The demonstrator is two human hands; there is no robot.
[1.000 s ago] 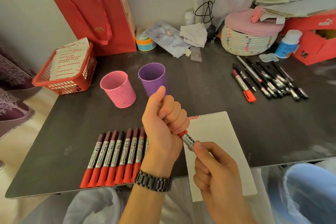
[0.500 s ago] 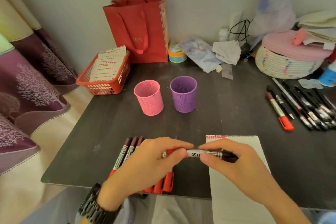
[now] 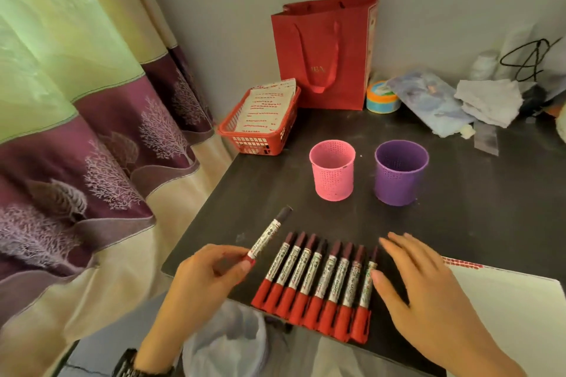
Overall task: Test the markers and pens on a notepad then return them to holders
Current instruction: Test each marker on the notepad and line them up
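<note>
The desk [image 3: 459,223] carries everything; its near-left corner lies just beside your left hand [image 3: 202,281], with open floor beyond it. The notepad [image 3: 505,300] lies at the near-right edge, well apart from the marker in hand. The pink holder [image 3: 332,176] and purple holder [image 3: 399,174] stand upright side by side at mid-desk, both apparently empty. The row of markers [image 3: 318,281] lies tight together between your hands, red caps toward you, and those caps sit at or slightly over the near desk edge. The single marker [image 3: 268,232] is off the surface, left of the row, tilted with its dark end away from you. Your left fingers [image 3: 242,265] pinch it at the red cap end only. Your right hand [image 3: 428,294] is flat over the right end of the row with its fingers spread and holding nothing; contact with the last marker cannot be confirmed. Judged hazards: a cap-end pinch gives poor control, so the marker may swing or slip out and drop past the corner. A sideways sweep of the right hand may roll the row and push markers off the near edge. Reaching across to the holders with a loose grip may tip one, as both appear light.
</note>
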